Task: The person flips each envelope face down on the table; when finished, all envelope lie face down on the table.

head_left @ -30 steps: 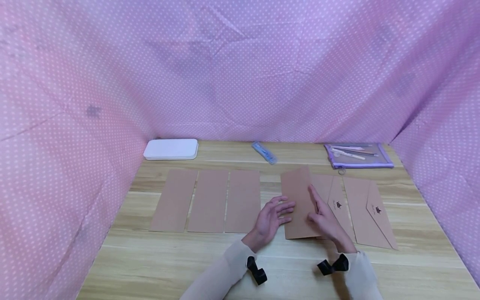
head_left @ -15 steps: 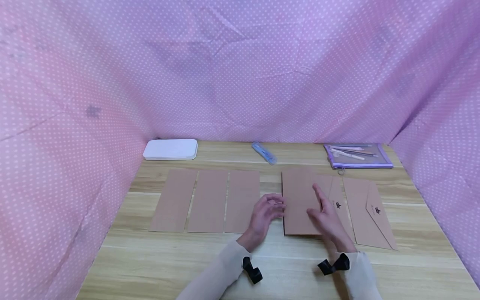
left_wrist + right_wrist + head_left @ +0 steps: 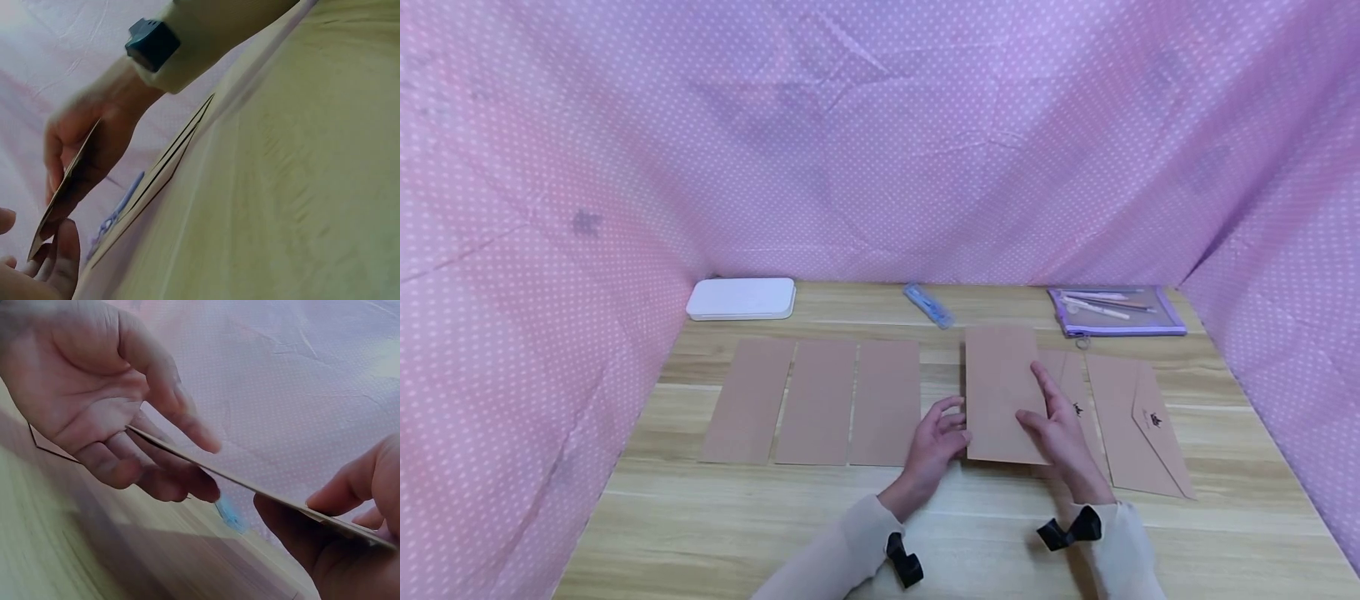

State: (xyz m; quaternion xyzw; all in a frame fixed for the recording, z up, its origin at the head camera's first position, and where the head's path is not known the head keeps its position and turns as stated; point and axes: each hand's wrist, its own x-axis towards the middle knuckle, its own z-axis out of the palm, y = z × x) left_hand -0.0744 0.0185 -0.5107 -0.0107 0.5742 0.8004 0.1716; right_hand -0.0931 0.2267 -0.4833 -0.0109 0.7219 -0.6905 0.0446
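Observation:
A plain brown kraft envelope (image 3: 1000, 392) is lifted a little above the table, seen edge-on in both wrist views. My right hand (image 3: 1063, 437) grips its right side, thumb on top and fingers underneath. At the left edge is my left hand (image 3: 931, 450), its loosely bent fingers (image 3: 169, 481) under the envelope. The left thumb stands above and apart from the paper in the right wrist view. Under and right of the held one, a crown-printed envelope (image 3: 1060, 367) is partly hidden, and another crown-printed envelope (image 3: 1131, 425) lies flap up beside it.
Three plain brown envelopes lie in a row, the nearest of them an envelope (image 3: 886, 400) left of my hands. Behind are a white case (image 3: 741, 298), a blue packet (image 3: 928, 306) and a purple-edged mesh pouch (image 3: 1161, 312) with pens. Pink dotted cloth (image 3: 880, 167) encloses the table.
The plain envelope, tilted at first, has levelled out and risen from the table. My left hand has drawn back left, then its fingers have come to the left edge. The right hand has barely moved.

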